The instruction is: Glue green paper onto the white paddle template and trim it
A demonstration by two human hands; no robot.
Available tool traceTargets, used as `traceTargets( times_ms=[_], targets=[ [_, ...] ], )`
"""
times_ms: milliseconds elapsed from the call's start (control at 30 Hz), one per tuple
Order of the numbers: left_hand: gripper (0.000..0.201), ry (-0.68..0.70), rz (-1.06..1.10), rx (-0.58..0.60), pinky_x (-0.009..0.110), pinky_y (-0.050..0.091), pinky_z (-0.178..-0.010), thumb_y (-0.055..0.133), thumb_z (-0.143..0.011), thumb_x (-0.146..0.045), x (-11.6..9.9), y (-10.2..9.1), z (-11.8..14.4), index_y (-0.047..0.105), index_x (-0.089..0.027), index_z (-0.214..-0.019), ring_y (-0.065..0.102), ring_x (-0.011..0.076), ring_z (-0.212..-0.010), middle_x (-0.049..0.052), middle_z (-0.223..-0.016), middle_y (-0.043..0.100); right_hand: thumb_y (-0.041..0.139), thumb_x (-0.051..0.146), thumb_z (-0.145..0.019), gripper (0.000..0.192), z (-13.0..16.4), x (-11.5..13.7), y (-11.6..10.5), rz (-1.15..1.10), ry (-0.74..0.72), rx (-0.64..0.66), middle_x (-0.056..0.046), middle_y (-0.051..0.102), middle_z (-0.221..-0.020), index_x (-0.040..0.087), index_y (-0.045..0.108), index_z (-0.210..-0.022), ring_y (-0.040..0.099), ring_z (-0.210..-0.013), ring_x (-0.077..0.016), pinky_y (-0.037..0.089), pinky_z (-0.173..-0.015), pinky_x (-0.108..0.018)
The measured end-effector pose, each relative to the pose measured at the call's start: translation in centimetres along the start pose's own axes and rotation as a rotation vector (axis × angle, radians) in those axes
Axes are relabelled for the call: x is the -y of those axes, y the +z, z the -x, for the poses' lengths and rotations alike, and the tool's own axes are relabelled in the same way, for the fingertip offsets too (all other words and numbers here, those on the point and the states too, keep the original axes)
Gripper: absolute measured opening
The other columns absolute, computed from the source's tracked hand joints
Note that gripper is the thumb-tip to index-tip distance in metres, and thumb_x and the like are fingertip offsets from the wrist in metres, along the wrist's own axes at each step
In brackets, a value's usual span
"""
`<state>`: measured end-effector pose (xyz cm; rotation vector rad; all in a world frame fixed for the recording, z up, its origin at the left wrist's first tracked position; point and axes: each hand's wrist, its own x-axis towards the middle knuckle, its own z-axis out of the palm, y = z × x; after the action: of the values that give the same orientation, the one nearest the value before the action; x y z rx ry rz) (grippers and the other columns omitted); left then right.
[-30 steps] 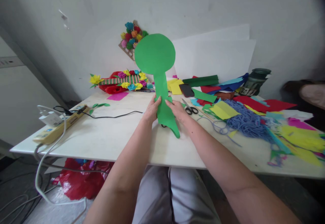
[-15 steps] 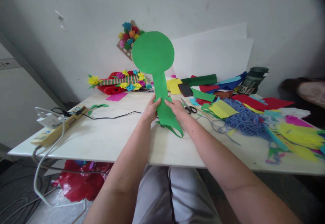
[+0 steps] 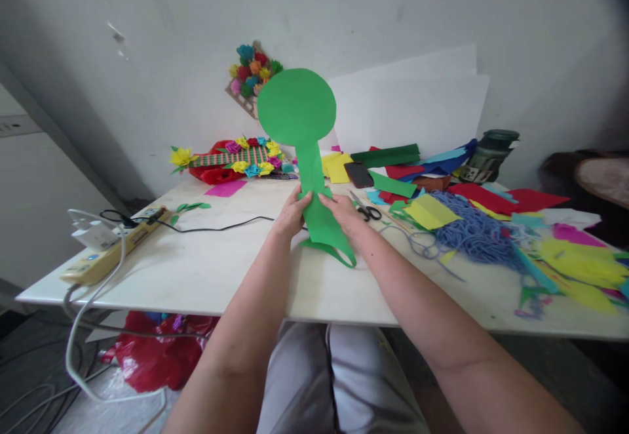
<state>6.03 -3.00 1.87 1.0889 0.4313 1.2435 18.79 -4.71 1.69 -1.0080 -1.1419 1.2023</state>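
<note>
I saw both hands, left hand (image 3: 291, 214) and right hand (image 3: 343, 212), gripping the upright green paper cutout (image 3: 304, 152) at its stem, left of the scissors (image 3: 366, 209).

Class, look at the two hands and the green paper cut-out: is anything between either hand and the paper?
Nothing visible. The left hand and right hand both grip the green cut-out directly at its stem.

We see scissors (image 3: 366, 209) and blue yarn (image 3: 474, 232) on the bench (image 3: 196, 270), a power strip (image 3: 115, 245) at its left, a phone (image 3: 359, 174) behind.
</note>
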Motion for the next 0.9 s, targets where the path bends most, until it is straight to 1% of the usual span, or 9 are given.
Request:
traceTargets(
  times_ms=[133,233,300,533,767,900],
  targets=[
    [0.038,-0.010,0.007,-0.036,0.035,0.049,-0.082,0.073,-0.061,-0.027,0.10,0.09,0.00,0.055,-0.016,-0.093,0.064,0.0227,-0.088,0.006,-0.086,0.069,0.065,0.040,-0.069,0.028,-0.06,-0.07,0.02,-0.010,-0.016,0.012,-0.004,0.070,-0.074,0.015,0.067,-0.081,0.065,-0.065,-0.0166,0.051,-0.066,-0.029],
    [0.037,-0.009,0.011,-0.047,0.035,0.049,-0.082,0.074,-0.060,-0.026,0.19,0.00,-0.09,0.056,-0.016,-0.091,0.064,0.0227,-0.087,0.005,-0.084,0.069,0.065,0.043,-0.068,0.032,-0.12,-0.17,-0.06,-0.022,-0.026,0.027,-0.004,0.070,-0.074,0.015,0.067,-0.085,0.065,-0.067,-0.0163,0.050,-0.066,-0.028],
    [0.036,-0.006,0.011,-0.045,0.035,0.048,-0.082,0.074,-0.061,-0.026,0.25,-0.17,-0.21,0.057,-0.016,-0.091,0.064,0.0225,-0.087,0.005,-0.084,0.069,0.065,0.044,-0.067,0.034,-0.12,-0.16,-0.11,-0.019,-0.034,0.029,-0.003,0.069,-0.072,0.015,0.066,-0.085,0.064,-0.066,-0.0155,0.050,-0.065,-0.027],
    [0.034,0.036,-0.062,-0.031,0.033,0.049,-0.078,0.073,-0.062,-0.029,0.38,-0.85,-0.59,0.061,-0.015,-0.091,0.065,0.0219,-0.081,0.006,-0.083,0.069,0.065,0.052,-0.062,0.037,-0.25,-0.19,-0.37,0.100,-0.067,-0.043,0.000,0.063,-0.057,0.015,0.062,-0.067,0.056,-0.051,-0.0124,0.044,-0.052,-0.024],
    [0.032,0.056,-0.089,-0.024,0.032,0.049,-0.075,0.073,-0.062,-0.031,0.25,-0.79,-0.54,0.062,-0.015,-0.087,0.065,0.0206,-0.075,0.006,-0.081,0.069,0.065,0.051,-0.062,0.036,-0.23,-0.18,-0.40,0.091,-0.076,-0.024,0.002,0.060,-0.055,0.015,0.063,-0.068,0.053,-0.047,-0.0107,0.042,-0.050,-0.023],
    [0.035,0.061,-0.088,-0.006,0.033,0.049,-0.075,0.074,-0.062,-0.032,0.30,-0.83,-0.54,0.062,-0.014,-0.089,0.065,0.0209,-0.076,0.006,-0.082,0.070,0.066,0.051,-0.062,0.037,-0.17,-0.16,-0.37,0.074,-0.075,-0.023,0.001,0.061,-0.056,0.015,0.062,-0.068,0.054,-0.048,-0.0108,0.042,-0.051,-0.024]
  ],
)
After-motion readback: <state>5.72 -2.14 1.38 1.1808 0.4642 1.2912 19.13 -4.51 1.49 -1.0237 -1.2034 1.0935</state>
